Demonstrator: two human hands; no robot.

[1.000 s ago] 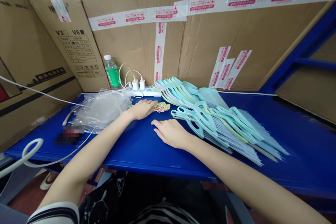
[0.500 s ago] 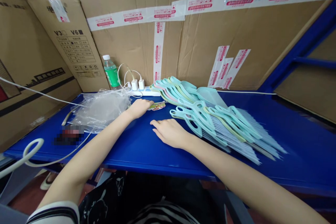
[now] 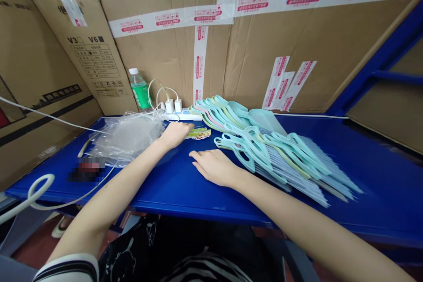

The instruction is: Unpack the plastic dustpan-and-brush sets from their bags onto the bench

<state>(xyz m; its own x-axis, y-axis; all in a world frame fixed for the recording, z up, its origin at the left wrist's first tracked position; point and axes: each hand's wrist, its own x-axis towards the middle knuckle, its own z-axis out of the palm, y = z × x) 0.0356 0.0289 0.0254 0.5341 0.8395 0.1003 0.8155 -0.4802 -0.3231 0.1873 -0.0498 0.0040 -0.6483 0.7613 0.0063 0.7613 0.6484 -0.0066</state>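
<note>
Blue table (image 3: 158, 189): left hand (image 3: 175, 135) beside printed card (image 3: 198, 133).

this looks like a packing corner in a warehouse or small factory storeroom. big cardboard cartons (image 3: 165, 61) stand stacked right up against the bench, their seams sealed with printed red-and-white tape (image 3: 199, 64). the bench (image 3: 211, 202) is blue painted metal, and a blue steel rack (image 3: 373, 75) frames the cartons on the right. a pile of plastic hangers (image 3: 251, 150) lies on it in bulk beside loose clear plastic bags (image 3: 127, 139). a power strip (image 3: 183, 116) with chargers (image 3: 169, 105) and a water bottle (image 3: 140, 90) sit at the back, like a worker's own spot.
</note>
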